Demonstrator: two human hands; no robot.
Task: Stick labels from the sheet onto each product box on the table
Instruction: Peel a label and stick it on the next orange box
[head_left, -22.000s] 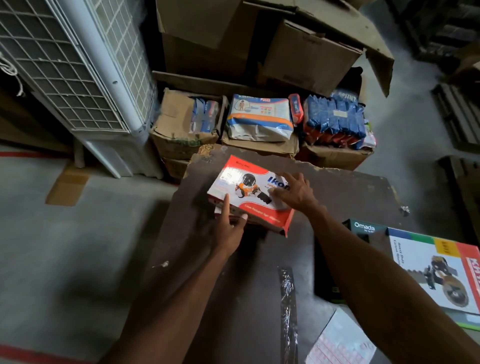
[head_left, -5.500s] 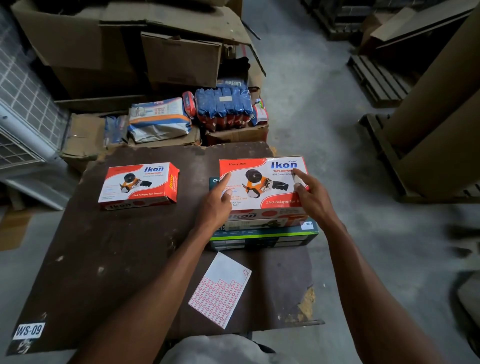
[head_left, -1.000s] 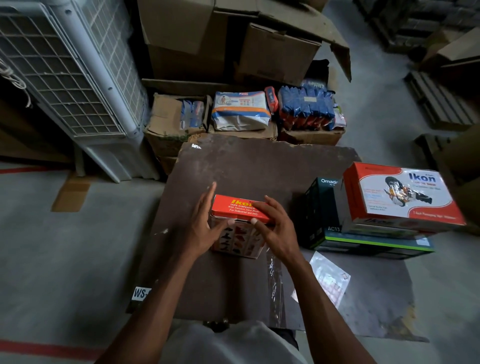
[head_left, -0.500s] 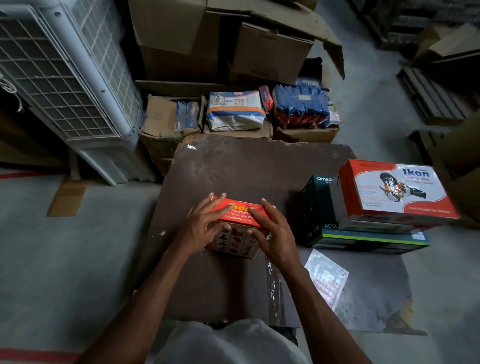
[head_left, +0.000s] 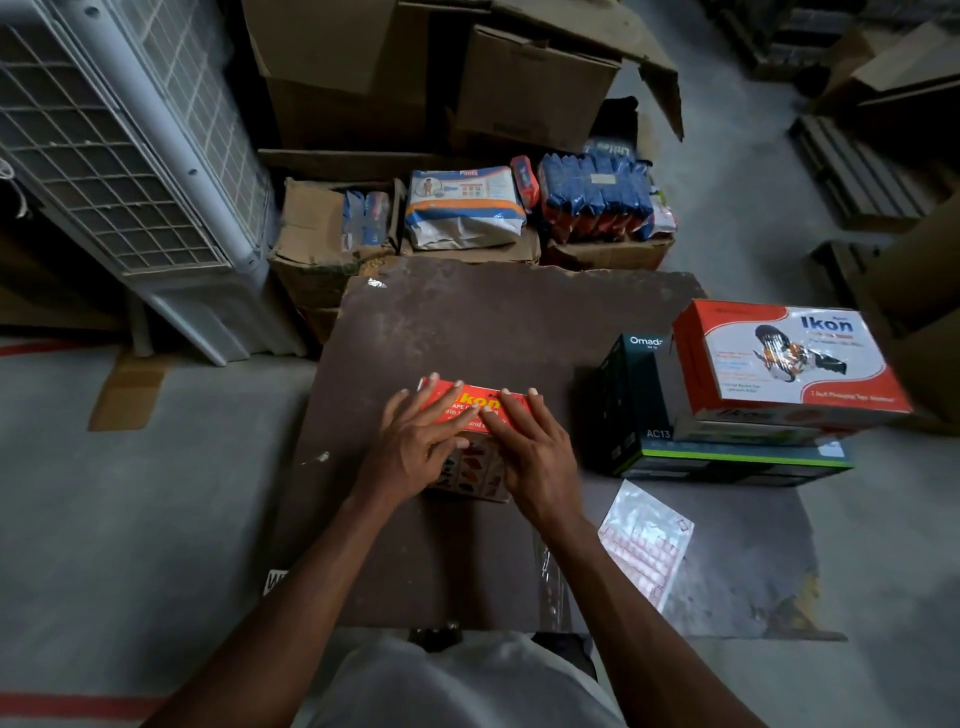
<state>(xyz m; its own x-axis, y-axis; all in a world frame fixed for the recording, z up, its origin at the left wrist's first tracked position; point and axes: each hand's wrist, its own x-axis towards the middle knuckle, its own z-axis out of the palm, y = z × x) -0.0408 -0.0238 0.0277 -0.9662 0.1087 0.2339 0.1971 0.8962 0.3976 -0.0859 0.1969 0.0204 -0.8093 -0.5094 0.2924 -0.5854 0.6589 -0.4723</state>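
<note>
A small red Ikon box (head_left: 470, 478) stands on its edge in the middle of the dark brown table (head_left: 493, 322). My left hand (head_left: 415, 447) lies flat on its top with straight fingers. My right hand (head_left: 530, 452) lies beside it, fingers spread over the box's top and front. The label sheet (head_left: 647, 543) rests on the table to the right of my right forearm. At the table's right edge a bigger Ikon box (head_left: 789, 358) sits on top of a dark Omada box (head_left: 639, 405).
A strip of clear plastic (head_left: 550, 577) lies on the table under my right forearm. Cardboard cartons with packets (head_left: 467, 208) stand behind the table. A grey air cooler (head_left: 119, 156) stands at the left. Wooden pallets (head_left: 862, 171) lie at the right.
Both hands have slid up from the sides of the small red box onto its top, and now they press it flat with fingers close together.
</note>
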